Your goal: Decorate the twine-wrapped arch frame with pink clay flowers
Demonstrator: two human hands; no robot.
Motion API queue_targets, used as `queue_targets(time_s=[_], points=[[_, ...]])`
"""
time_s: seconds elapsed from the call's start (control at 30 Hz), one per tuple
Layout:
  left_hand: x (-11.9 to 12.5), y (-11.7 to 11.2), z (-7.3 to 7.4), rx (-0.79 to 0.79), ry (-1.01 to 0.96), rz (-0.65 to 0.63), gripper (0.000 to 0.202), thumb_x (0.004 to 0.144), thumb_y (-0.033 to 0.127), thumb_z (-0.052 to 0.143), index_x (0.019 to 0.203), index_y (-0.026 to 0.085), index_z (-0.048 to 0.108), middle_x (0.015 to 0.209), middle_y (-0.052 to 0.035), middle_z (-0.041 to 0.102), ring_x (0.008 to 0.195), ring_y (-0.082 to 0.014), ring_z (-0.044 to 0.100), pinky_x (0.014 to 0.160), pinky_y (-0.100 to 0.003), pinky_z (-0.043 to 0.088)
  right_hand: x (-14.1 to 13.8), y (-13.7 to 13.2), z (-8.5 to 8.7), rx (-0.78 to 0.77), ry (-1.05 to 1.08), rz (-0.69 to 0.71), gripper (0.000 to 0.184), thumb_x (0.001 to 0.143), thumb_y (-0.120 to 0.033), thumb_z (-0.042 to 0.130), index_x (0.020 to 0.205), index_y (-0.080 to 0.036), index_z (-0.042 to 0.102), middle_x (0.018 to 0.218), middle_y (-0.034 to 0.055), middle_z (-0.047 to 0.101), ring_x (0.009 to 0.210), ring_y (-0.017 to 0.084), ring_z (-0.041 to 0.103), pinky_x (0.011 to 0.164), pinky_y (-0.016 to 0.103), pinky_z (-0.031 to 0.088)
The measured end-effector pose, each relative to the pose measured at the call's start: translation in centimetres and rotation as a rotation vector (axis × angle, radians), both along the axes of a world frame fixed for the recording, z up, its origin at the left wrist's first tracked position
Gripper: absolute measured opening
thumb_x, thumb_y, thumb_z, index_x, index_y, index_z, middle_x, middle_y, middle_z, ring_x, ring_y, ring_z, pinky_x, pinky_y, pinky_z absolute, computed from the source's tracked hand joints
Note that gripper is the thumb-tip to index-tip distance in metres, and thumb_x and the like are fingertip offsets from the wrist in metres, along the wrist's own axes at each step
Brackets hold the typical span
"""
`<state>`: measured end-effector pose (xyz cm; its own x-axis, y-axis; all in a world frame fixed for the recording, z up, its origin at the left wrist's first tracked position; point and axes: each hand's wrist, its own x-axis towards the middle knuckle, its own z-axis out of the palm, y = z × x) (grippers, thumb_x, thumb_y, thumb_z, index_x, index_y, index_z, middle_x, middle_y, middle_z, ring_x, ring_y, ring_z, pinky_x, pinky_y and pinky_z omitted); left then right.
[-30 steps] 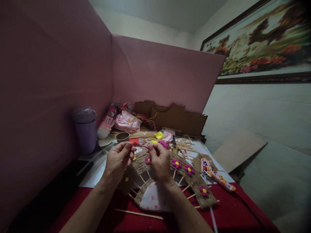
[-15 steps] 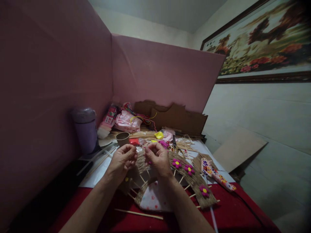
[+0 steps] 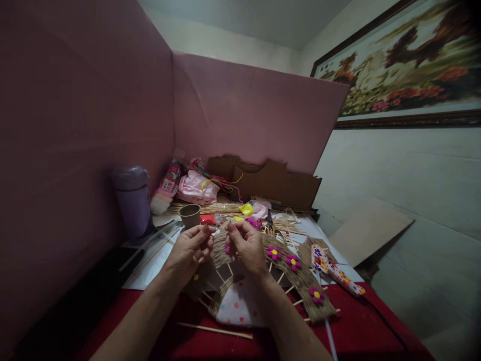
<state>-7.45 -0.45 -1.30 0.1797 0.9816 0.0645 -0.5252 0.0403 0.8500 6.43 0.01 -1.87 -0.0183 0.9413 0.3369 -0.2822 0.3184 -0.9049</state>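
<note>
1. Worktop point(image 3: 368, 328), deep red at its near part, carries a thin, pale wooden stick point(image 3: 215, 331) closest to the body.
2. Just beyond lies the fan-shaped piece of brown twine woven over thin sticks point(image 3: 304, 279), partly on the red, partly on a pale sheet point(image 3: 148, 271), below the hands. It has a white, red-dotted cloth panel point(image 3: 230, 314) and magenta felt-like flowers with yellow centres point(image 3: 273, 252). Its long axis runs left to right; its arched rim points away from the body, its straighter side toward it, and the ribs radiate outward.
3. It should handle as light, rough rather than slippery, fairly stiff along the ribs; bare ribs could snap and flowers pull loose. The woven band between flowers looks the best hold.
4. The left hand point(image 3: 190, 248) and right hand point(image 3: 246, 245) face each other above the arch, fingers curled, thumbs near forefingers; I cannot tell whether the tips meet or pinch anything.
5. To the right rests a flower-patterned, gun-shaped tool with a black cord point(image 3: 336, 273).
6. Farther back: black-and-gold scissors point(image 3: 269, 228), a round brown cup point(image 3: 190, 218), then torn brown cardboard point(image 3: 274, 183).
</note>
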Motion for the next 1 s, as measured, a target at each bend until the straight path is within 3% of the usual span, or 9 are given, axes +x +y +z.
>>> queue_targets(time_s=[0.13,0.3,0.4,0.5,0.6,0.8,1.0], points=[[-0.1,-0.2,0.2,-0.001,-0.043,-0.011,0.03,0.064,0.024,0.078,0.089,0.01,0.069,0.067,-0.003,0.064,0.052,-0.0058,0.055,0.046,-0.014,0.041,-0.2,0.0,0.0,-0.008,-0.025,-0.055,0.032,0.075,-0.044,0.064,0.09,-0.018,0.055,0.062,-0.0049,0.055,0.038,0.005,0.043,0.033,0.017,0.038],[0.1,-0.2,0.3,-0.026,-0.034,0.033,0.033,0.056,0.014,0.082,0.087,0.013,0.069,0.071,-0.0036,0.067,0.056,-0.0073,0.058,0.049,-0.015,0.043,-0.3,-0.1,0.1,0.037,-0.109,-0.094,0.027,0.074,-0.042,0.065,0.076,-0.016,0.058,0.06,-0.004,0.053,0.039,0.005,0.041,0.034,0.017,0.033],[0.1,0.0,0.3,-0.043,-0.021,0.068,0.03,0.052,0.019,0.084,0.075,0.013,0.066,0.063,0.0,0.063,0.05,-0.0059,0.054,0.046,-0.015,0.041,-0.2,-0.1,0.1,0.028,-0.1,-0.088,0.029,0.071,-0.043,0.068,0.073,-0.016,0.057,0.055,-0.0057,0.049,0.037,0.005,0.039,0.034,0.017,0.031],[-0.2,0.2,0.4,-0.024,-0.003,0.131,0.032,0.056,0.036,0.082,0.069,0.012,0.063,0.056,0.0021,0.058,0.044,-0.0046,0.048,0.041,-0.015,0.036,-0.2,0.0,0.1,0.037,-0.112,-0.115,0.031,0.072,-0.046,0.067,0.073,-0.017,0.057,0.053,-0.0054,0.049,0.038,0.006,0.039,0.034,0.018,0.03],[-0.5,0.2,0.5,0.061,0.089,0.271,0.035,0.06,0.041,0.078,0.075,0.012,0.066,0.057,0.0016,0.059,0.044,-0.0053,0.047,0.04,-0.016,0.034,-0.1,0.1,-0.1,0.061,-0.14,-0.14,0.031,0.074,-0.047,0.065,0.072,-0.017,0.058,0.053,-0.0046,0.05,0.041,0.007,0.041,0.036,0.019,0.031],[-0.9,0.2,0.9,0.265,0.294,0.475,0.024,0.059,0.025,0.078,0.077,0.014,0.067,0.065,0.0014,0.063,0.051,-0.0067,0.048,0.048,-0.017,0.037,-0.1,0.2,-0.3,0.049,-0.131,-0.155,0.026,0.075,-0.041,0.065,0.081,-0.017,0.06,0.06,-0.003,0.055,0.041,0.007,0.043,0.035,0.018,0.032],[-1.4,-0.4,0.6,0.309,0.591,0.527,0.013,0.065,0.028,0.073,0.065,0.015,0.07,0.056,-0.0007,0.062,0.049,-0.0101,0.048,0.046,-0.02,0.035,-0.1,0.3,-0.2,-0.05,-0.07,-0.095,0.034,0.073,-0.05,0.062,0.08,-0.017,0.057,0.06,-0.0028,0.055,0.039,0.006,0.04,0.031,0.017,0.034]])
